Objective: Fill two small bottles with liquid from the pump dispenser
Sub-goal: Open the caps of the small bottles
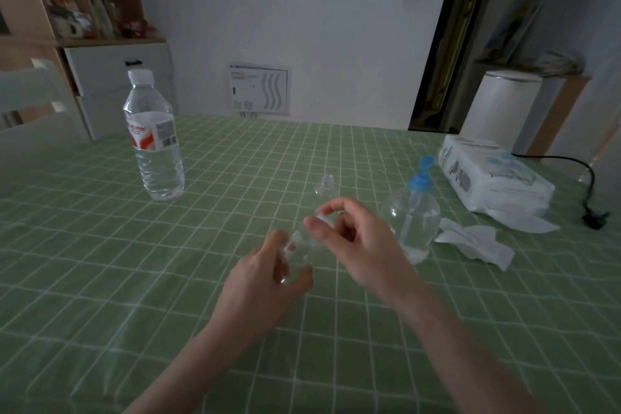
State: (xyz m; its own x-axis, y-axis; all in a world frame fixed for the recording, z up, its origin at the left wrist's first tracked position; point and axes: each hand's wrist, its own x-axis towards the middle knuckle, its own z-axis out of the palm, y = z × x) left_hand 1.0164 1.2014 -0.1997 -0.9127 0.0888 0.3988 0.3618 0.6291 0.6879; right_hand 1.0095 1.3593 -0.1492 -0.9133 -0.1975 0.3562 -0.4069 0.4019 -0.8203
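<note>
2 small bottles show in the head view. At centre frame the left hand has its grip closed around the small clear bottle, while the right hand pinches its white cap; on or off cannot be told. The second small bottle stands uncapped just behind, likely unfilled. The pump dispenser waits right of centre on the counter. A water bottle upper left, tissue pack and crumpled tissue stand clear.
</note>
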